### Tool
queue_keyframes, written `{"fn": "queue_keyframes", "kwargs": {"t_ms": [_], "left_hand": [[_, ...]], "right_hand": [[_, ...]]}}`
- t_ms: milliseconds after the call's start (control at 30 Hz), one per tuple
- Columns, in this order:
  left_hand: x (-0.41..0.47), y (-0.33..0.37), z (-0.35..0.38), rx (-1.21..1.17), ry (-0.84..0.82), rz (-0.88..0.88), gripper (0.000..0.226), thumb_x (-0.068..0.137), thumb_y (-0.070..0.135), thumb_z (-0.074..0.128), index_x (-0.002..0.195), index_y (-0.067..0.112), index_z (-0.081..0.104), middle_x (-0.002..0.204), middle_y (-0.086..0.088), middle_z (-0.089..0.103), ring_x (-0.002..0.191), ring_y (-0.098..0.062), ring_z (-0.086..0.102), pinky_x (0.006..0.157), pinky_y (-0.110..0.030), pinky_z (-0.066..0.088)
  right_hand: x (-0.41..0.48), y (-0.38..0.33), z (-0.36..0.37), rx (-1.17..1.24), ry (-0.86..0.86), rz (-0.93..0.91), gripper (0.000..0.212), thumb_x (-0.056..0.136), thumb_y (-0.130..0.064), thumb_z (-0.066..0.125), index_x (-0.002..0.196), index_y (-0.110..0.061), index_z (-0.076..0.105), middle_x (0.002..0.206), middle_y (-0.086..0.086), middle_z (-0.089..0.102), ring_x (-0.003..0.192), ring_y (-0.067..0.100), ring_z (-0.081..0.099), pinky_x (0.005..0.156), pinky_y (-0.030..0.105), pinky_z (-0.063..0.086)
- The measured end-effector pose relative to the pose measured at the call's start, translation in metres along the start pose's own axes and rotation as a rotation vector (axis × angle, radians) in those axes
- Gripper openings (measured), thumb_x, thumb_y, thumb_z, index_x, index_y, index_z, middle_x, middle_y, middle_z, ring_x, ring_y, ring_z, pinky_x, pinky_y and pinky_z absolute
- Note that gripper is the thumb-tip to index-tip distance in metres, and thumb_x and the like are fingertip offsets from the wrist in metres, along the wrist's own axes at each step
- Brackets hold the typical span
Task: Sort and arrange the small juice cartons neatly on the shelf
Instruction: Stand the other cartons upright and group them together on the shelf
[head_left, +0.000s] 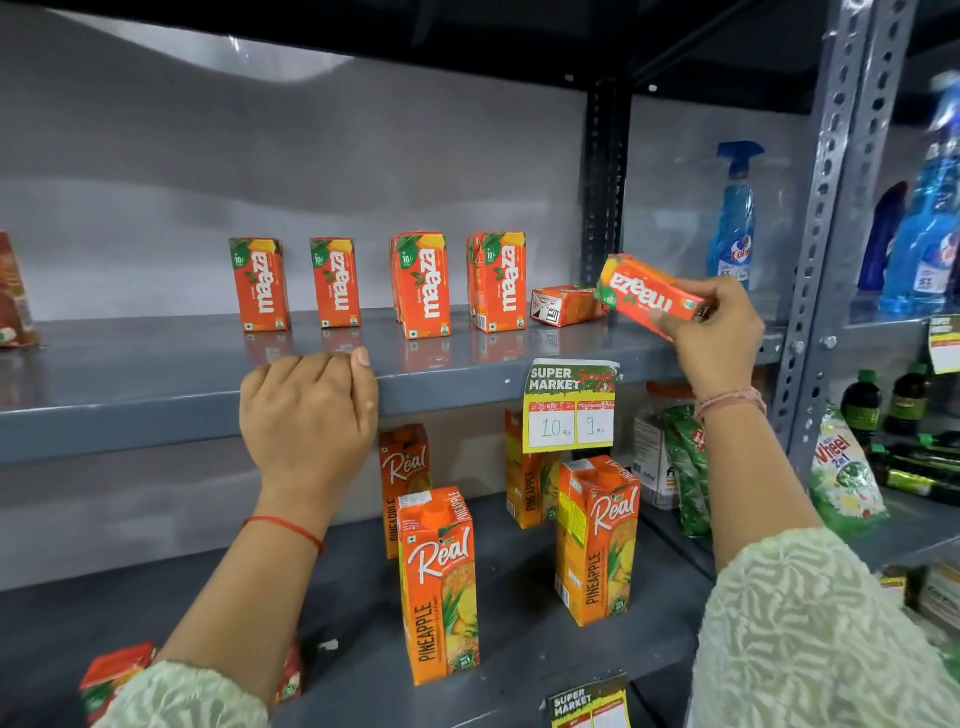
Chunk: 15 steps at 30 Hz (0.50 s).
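Pale green embroidered sleeves fill the near corners, one on each forearm. On the lower shelf stand tall Real pineapple cartons: one near the middle, one to its right, and two farther back, the rightmost partly behind a hanging price tag that reads 10 and 9. A small red carton sits at the near left, partly hidden by the left sleeve.

Above, the left hand, with a red thread at the wrist, is loosely curled and holds nothing; its fingers rest over the front lip of the upper shelf. The right hand, wearing a thread bracelet, grips a small Maaza carton by its right end, holding it tilted on its side above the right end of the upper shelf, lettering upside down.

Farther back on that shelf, four groups of Maaza cartons stand upright in a spaced row: a single carton at the left, another, then what looks like a pair, and another pair. Just right of these a fallen Maaza carton lies on its side, close below the held one.

Beyond the upright post, a blue Colin spray bottle stands at the far right, with a Wheel detergent pack lower down.
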<state>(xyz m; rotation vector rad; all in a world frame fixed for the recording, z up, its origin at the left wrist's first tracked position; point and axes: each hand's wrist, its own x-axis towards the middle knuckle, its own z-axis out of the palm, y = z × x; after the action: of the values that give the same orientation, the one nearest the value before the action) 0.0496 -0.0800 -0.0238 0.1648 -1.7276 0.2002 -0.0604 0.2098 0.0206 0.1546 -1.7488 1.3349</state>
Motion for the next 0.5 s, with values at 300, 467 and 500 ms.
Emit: {"fn": "queue_keyframes", "kwargs": {"t_ms": [300,467,500], "left_hand": [[0.0,0.001,-0.004,-0.02,-0.022,-0.021,0.043,0.093,0.022,0.041,0.063,0.001,0.066,0.062,-0.014,0.067,0.057,-0.032,0.062,0.062,-0.033,0.043],[0.0,0.002,-0.007,-0.042,-0.074,-0.023,0.039,0.091,0.021,0.046,0.066,0.001,0.067,0.063,-0.014,0.068,0.059,-0.032,0.063,0.064,-0.033,0.046],[0.001,0.002,-0.009,-0.051,-0.089,-0.02,0.038,0.091,0.021,0.047,0.066,0.001,0.067,0.064,-0.014,0.068,0.059,-0.032,0.064,0.064,-0.034,0.046]], "right_hand": [[0.01,0.004,-0.01,0.155,-0.013,0.19,0.04,0.066,-0.015,0.082,0.062,-0.027,0.044,0.088,0.004,0.062,0.087,0.017,0.059,0.081,0.033,0.051],[0.02,0.005,-0.02,0.019,-0.183,0.262,0.046,0.068,-0.017,0.081,0.057,-0.02,0.036,0.086,0.008,0.06,0.086,0.02,0.056,0.074,0.033,0.047],[0.024,0.002,-0.021,-0.006,-0.23,0.273,0.046,0.068,-0.015,0.08,0.059,-0.02,0.036,0.092,0.01,0.06,0.088,0.02,0.056,0.075,0.033,0.047]]}}
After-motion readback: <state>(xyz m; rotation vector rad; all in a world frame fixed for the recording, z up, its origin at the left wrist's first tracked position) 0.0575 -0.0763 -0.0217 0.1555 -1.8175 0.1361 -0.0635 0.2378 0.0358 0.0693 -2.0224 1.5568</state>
